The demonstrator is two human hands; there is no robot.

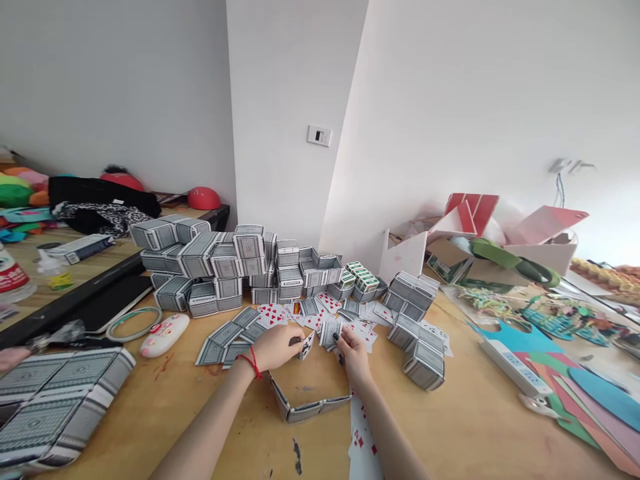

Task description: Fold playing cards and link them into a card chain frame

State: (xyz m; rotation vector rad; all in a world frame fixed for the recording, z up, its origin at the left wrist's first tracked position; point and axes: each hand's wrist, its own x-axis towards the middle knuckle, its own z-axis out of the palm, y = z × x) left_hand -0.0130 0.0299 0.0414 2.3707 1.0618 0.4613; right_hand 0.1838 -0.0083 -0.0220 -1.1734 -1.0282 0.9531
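Observation:
My left hand [279,347], with a red string at the wrist, pinches a playing card [307,347] that stands on edge, its face partly showing. Fingers closed, my right hand [354,357] grips a grey-backed playing card [330,335] just to the right. Between my forearms a low angled wall of folded cards [310,409] stands on the table. Loose cards lie face up beyond my hands, among them a heart card [273,315]. A strip of red-suited cards [361,440] is partly under my right forearm.
Stacked card boxes [220,260] line the back. More card blocks stand at right [424,363] and near left [65,400]. A white mouse [165,335] sits left, a power strip [515,370] and coloured paper [570,400] right. The wooden table [475,427] extends below.

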